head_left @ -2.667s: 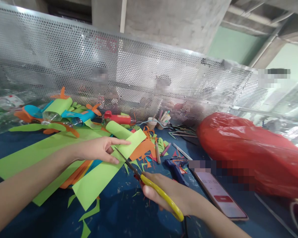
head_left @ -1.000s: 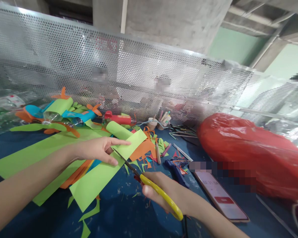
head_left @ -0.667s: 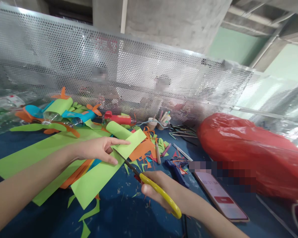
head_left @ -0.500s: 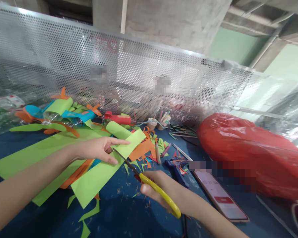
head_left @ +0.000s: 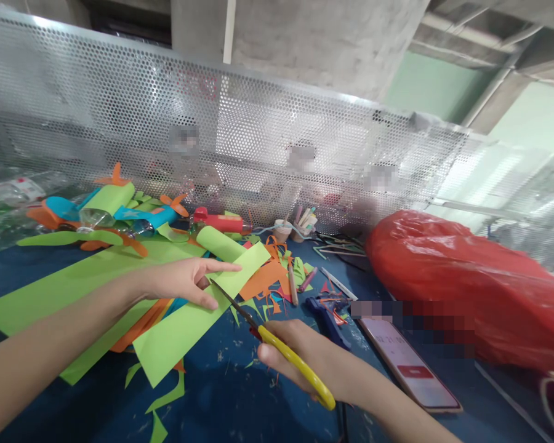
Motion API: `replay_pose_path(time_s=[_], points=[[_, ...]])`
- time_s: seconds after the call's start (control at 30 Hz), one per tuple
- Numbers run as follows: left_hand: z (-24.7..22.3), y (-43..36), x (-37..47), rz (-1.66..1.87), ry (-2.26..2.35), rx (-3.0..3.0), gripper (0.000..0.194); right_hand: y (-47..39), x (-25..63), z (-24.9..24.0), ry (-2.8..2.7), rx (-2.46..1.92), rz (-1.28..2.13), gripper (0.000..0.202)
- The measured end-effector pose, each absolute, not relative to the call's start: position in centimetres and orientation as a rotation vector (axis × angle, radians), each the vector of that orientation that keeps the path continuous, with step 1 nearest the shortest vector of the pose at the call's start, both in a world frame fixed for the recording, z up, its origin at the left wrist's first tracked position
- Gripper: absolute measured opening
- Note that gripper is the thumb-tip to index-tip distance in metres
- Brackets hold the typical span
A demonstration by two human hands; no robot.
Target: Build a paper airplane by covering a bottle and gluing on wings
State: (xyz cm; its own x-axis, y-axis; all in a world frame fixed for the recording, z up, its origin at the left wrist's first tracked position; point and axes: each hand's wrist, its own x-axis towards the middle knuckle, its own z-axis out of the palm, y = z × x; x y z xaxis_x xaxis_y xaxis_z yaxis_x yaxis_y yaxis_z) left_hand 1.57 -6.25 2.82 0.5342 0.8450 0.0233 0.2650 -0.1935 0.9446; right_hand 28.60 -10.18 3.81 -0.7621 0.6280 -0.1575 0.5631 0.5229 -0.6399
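A bright green paper strip [head_left: 175, 341] lies slantwise under my left hand [head_left: 182, 280]. That hand holds the strip around its middle, the index finger stretched over the top and the thumb lower down; the other fingers are partly hidden. My right hand [head_left: 289, 351] grips yellow-handled scissors [head_left: 307, 372]. Their dark blades reach up and left to the strip's edge, the tip close to the gap between my left thumb and index finger. The blades look nearly closed across the paper. Behind the strip rests a rolled green paper [head_left: 221, 245].
Paper scraps, an orange sheet [head_left: 263, 280] and pencils lie beyond the blades. A blue glue gun [head_left: 327, 323] and a phone [head_left: 410, 366] are to the right, beside a red plastic bag [head_left: 457, 277]. Bottle models with propellers [head_left: 152, 218] stand back left before a perforated metal screen [head_left: 258, 123].
The scissors and my right hand have shifted very slightly left. My left hand and the green strip have hardly moved.
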Motion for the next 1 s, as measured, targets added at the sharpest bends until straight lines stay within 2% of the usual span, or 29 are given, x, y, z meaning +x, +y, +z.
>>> replay_pose_path(time_s=[0.13, 0.4, 0.7, 1.0], points=[[2.9, -6.3, 1.8, 0.538, 0.93, 1.702, 0.079, -10.4, 28.6, 3.8, -2.694, -1.007, 0.976, 0.053], [2.6, -6.0, 1.7, 0.503, 0.881, 1.701, 0.08, -10.5, 28.8, 3.8, -2.693, -0.999, 0.961, 0.052], [2.9, -6.2, 1.7, 0.483, 0.934, 1.729, 0.079, -9.8, 28.6, 3.1, -2.621, -1.037, 1.095, 0.05], [2.6, -5.3, 1.1, 0.49, 1.06, 1.752, 0.086, -9.7, 29.5, 4.2, -2.693, -1.096, 0.916, 0.048]])
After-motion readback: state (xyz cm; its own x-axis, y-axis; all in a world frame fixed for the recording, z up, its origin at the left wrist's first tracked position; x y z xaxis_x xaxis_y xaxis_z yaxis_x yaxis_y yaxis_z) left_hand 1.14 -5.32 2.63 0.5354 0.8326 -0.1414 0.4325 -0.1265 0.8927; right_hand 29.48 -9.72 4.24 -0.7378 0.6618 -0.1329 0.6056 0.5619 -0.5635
